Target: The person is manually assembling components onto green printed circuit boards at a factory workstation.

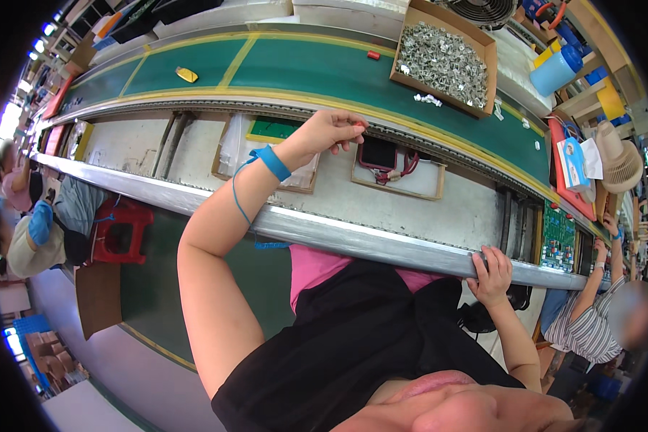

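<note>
My left hand [328,134], with a blue wrist strap [270,163] and its cord, is raised over the far chain edge of the conveyor. Its thumb and fingertips are pinched together, and a tiny red thing [359,124] shows between them, too small to name. Below that hand lies a shallow box [439,189] with a dark red-framed device [378,154] and red leads. Beside it are clear plastic bags [232,147] and a green circuit board [275,128] in another tray. My right hand [491,276] rests on the silver metal rail [381,241], fingers apart and laid over its edge.
Beyond the chain, a green work surface [302,65] holds a cardboard box [491,68] of small metal parts, a red cylinder [373,55] and a yellow object [186,74]. A populated circuit board [558,237] sits at right. A fan [619,155] and co-workers flank the line.
</note>
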A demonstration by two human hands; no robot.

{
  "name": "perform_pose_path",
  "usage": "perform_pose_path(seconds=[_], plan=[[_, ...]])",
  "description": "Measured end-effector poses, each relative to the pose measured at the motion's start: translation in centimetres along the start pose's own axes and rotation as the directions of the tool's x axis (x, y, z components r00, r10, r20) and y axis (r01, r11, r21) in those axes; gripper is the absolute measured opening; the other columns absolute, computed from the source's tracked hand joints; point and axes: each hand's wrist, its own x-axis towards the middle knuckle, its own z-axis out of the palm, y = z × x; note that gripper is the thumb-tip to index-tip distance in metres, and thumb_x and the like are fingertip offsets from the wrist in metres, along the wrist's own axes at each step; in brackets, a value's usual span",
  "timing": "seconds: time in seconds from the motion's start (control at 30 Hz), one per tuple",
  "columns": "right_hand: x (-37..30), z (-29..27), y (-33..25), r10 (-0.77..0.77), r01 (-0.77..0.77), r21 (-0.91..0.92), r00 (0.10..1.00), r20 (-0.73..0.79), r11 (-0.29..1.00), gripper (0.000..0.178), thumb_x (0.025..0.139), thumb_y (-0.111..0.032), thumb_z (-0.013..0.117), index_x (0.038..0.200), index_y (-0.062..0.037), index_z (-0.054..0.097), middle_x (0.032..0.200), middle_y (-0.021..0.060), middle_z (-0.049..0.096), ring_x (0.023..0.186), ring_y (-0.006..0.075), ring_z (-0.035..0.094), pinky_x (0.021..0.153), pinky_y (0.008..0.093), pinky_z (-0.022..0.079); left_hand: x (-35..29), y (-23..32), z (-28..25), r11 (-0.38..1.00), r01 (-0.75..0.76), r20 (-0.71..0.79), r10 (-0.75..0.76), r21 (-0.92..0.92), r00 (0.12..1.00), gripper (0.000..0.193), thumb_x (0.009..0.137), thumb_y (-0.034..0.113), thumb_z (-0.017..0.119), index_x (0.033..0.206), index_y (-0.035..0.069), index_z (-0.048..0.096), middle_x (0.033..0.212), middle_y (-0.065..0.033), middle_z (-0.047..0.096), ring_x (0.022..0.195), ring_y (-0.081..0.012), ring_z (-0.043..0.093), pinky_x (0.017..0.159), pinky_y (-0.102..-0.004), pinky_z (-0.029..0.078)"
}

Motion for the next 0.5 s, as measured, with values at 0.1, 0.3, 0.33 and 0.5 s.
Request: perform_pose_path(seconds=[0.1, 0.3, 0.33, 0.5], plan=[[-0.14, 0.04, 0.24, -0.006, 0.006, -0.012, 1.000, -0.014, 1.000, 0.045, 0.087, -0.045, 0.045, 0.116, -0.0124, 0.055, 0.115, 0.0128, 0.053, 0.106, 0.0316, 0.050, 0.086, 0.0441, 0.039, 0.17, -0.04, 0.11, 1.000, 0.002, 0.023, -0.002, 0.015, 1.000, 0.029, 0.090, 0.022, 0.056, 0.112, 0.003, 0.058, 0.087, -0.0020, 0.064, 0.064, -0.0041, 0.052, 0.053, -0.0167, 0.042], [-0.19, 0.06, 0.34, 0.001, -0.001, -0.023, 1.000, -0.024, 1.000, 0.044, 0.085, -0.045, 0.047, 0.116, -0.0137, 0.056, 0.115, 0.0118, 0.054, 0.106, 0.0307, 0.049, 0.086, 0.0435, 0.039, 0.17, 0.18, 0.44, 0.999, 0.028, -0.024, -0.027, 0.036, 0.999, 0.028, 0.091, 0.022, 0.056, 0.110, 0.003, 0.058, 0.084, -0.0022, 0.064, 0.063, -0.0049, 0.052, 0.053, -0.0180, 0.041], [-0.25, 0.05, 0.31, 0.003, -0.004, -0.029, 1.000, -0.019, 1.000, 0.044, 0.086, -0.045, 0.047, 0.116, -0.0139, 0.056, 0.115, 0.0116, 0.054, 0.106, 0.0307, 0.050, 0.086, 0.0434, 0.039, 0.12, 0.15, 0.40, 0.999, 0.028, -0.015, -0.028, 0.045, 1.000, 0.029, 0.091, 0.023, 0.056, 0.112, 0.003, 0.057, 0.084, -0.0012, 0.063, 0.063, -0.0043, 0.052, 0.053, -0.0173, 0.042], [-0.23, 0.11, 0.04, 0.006, -0.007, -0.029, 0.999, -0.038, 1.000, 0.043, 0.086, -0.046, 0.045, 0.113, -0.0144, 0.057, 0.113, 0.0115, 0.055, 0.104, 0.0296, 0.050, 0.086, 0.0428, 0.039, -0.03, -0.04, 0.56, 0.998, 0.009, 0.017, -0.010, 0.067, 1.000, 0.029, 0.089, 0.023, 0.058, 0.110, 0.004, 0.060, 0.083, -0.0005, 0.063, 0.063, -0.0039, 0.052, 0.052, -0.0173, 0.041]])
